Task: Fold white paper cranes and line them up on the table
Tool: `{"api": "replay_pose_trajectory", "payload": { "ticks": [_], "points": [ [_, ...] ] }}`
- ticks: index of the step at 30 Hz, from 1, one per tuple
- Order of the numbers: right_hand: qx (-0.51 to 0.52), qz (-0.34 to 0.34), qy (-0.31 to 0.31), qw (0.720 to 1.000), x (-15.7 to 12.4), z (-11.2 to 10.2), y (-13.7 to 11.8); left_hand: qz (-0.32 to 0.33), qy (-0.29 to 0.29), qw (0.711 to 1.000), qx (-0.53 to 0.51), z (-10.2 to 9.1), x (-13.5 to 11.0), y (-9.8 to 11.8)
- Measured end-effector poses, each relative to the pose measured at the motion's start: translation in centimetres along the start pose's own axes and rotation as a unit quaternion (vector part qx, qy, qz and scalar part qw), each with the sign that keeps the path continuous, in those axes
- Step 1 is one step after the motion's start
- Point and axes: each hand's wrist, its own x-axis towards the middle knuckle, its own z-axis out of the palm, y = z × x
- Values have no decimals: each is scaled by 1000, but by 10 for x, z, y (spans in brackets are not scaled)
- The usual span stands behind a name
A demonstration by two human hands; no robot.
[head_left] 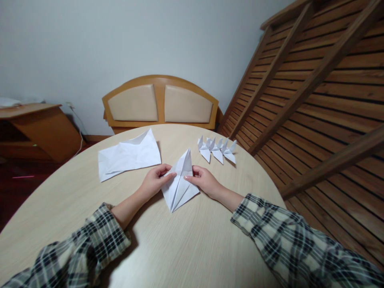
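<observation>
Between my two hands is a folded sheet of white paper (183, 193), with one narrow point directed away from me and creased flaps nearer me. My left hand (156, 180) pinches its left edge, the thumb lying on top and the fingers partly hidden behind. At the right edge my right hand (204, 181) grips it the same way, thumb on the upper face. Both thumbs rest near the middle of the folds. Just beyond my right hand stand several small white origami cranes (216, 151) in a row.
White paper sheets (130, 156) lie at the left of the round wooden table (192, 248). Behind the table is a wooden headboard (161, 100) with beige panels. A slatted wooden frame (315, 88) leans at the right, and a low cabinet (45, 132) stands at the far left.
</observation>
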Motion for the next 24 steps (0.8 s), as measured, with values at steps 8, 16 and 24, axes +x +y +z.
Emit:
{"api": "replay_pose_trajectory", "payload": {
  "ticks": [8,16,24],
  "points": [
    [18,11,-8,1000,-1,2,-2,-5,-1,1000,29,1,-1,2],
    [-21,0,-3,1000,0,0,0,-9,-10,999,30,1,-3,3],
    [-16,-1,-9,1000,-2,1,-2,6,-5,999,43,0,-2,0]
  ]
}}
